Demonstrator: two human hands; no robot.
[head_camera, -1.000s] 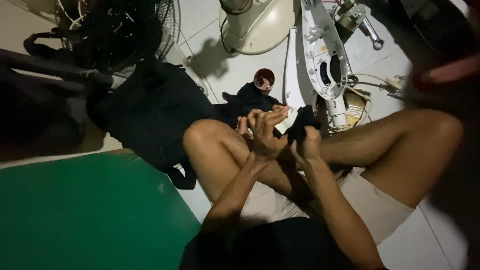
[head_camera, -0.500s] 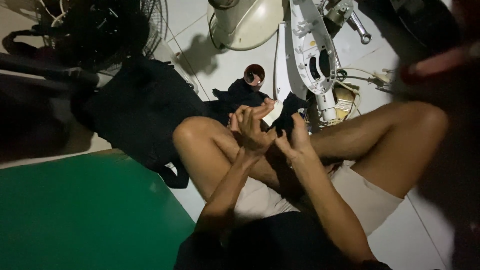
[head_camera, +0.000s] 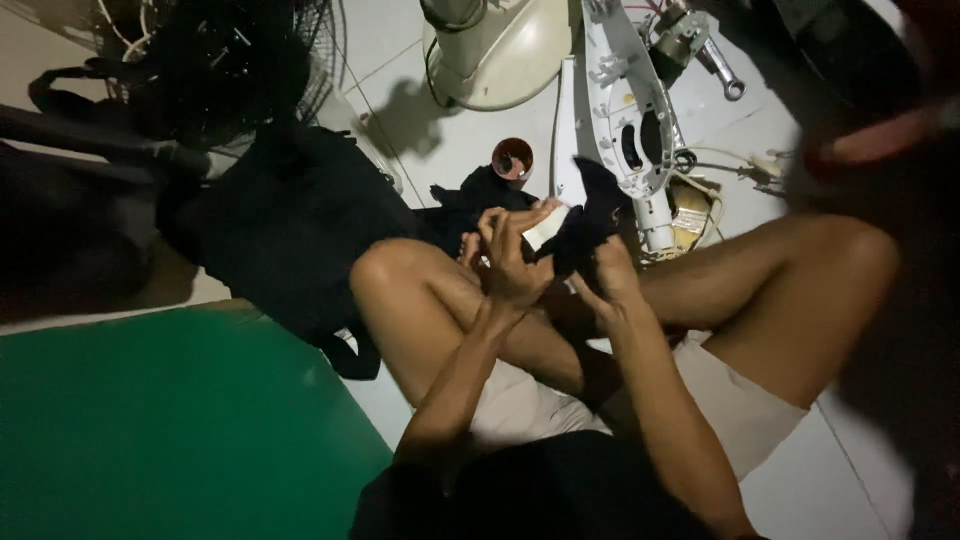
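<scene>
I sit cross-legged on a tiled floor. My left hand (head_camera: 512, 256) is raised over my knee, fingers curled around a small white part (head_camera: 548, 226) at its fingertips. My right hand (head_camera: 606, 278) grips a black cloth (head_camera: 588, 218) that stands up between the two hands and touches the white part. Both hands are close together, just above my crossed legs.
A white fan housing (head_camera: 628, 110) and a round cream fan base (head_camera: 505, 45) lie ahead on the tiles. A small brown round cup (head_camera: 512, 158) sits near a dark rag (head_camera: 478, 192). A black bag (head_camera: 285, 225), a fan grille (head_camera: 215, 60) and a green mat (head_camera: 170, 420) are to the left.
The hands have parted a little, and the black cloth has risen higher in my right hand. The view has shifted slightly.
</scene>
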